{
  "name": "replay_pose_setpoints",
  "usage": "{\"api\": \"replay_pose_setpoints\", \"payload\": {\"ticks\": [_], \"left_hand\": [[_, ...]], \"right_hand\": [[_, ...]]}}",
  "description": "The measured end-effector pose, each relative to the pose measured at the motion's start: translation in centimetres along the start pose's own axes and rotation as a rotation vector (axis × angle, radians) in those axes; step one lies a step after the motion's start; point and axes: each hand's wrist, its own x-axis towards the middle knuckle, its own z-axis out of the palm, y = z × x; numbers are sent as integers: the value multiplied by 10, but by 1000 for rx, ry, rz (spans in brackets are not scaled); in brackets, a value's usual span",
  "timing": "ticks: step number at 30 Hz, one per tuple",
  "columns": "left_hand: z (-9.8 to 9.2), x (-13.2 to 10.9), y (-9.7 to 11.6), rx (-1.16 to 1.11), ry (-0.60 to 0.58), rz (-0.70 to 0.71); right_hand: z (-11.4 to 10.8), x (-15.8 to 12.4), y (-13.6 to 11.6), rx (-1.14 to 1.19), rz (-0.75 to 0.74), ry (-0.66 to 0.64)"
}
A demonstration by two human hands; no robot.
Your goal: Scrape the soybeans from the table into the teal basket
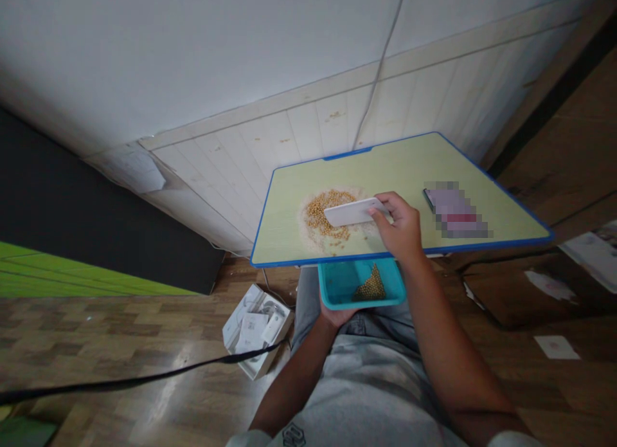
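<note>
My right hand (401, 225) is closed on one end of a flat white scraper-like plate (349, 213), held over the table. The plate's far end reaches across a pile of yellow soybeans (321, 209), which lies amid a pale, grainy scatter. Below the table's front edge, my left hand (337, 315) supports a turquoise plastic tray (332, 300) from underneath, its fingers mostly hidden. Inside the tray, greenish beans (373, 286) are heaped in a wedge toward the right.
The blue-edged table (405, 161) stands against a white panelled wall (241, 151). A pixelated phone (456, 212) lies at its right. On the floor, an open white box (258, 331) sits left of my legs. A black strap (144, 379) crosses the lower left.
</note>
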Motion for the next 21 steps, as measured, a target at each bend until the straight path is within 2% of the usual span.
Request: {"api": "replay_pose_setpoints", "payload": {"ticks": [7,12,15,21], "left_hand": [[1,0,-1,26,12,36],[-3,0,0,46,6,8],[3,-1,0,44,9,9],[15,-4,-1,44,36,56]], "right_hand": [[-1,-12,-4,20,54,-53],[-10,-17,-4,21,82,56],[-8,-19,-2,34,97,82],[-1,-25,0,81,133,15]]}}
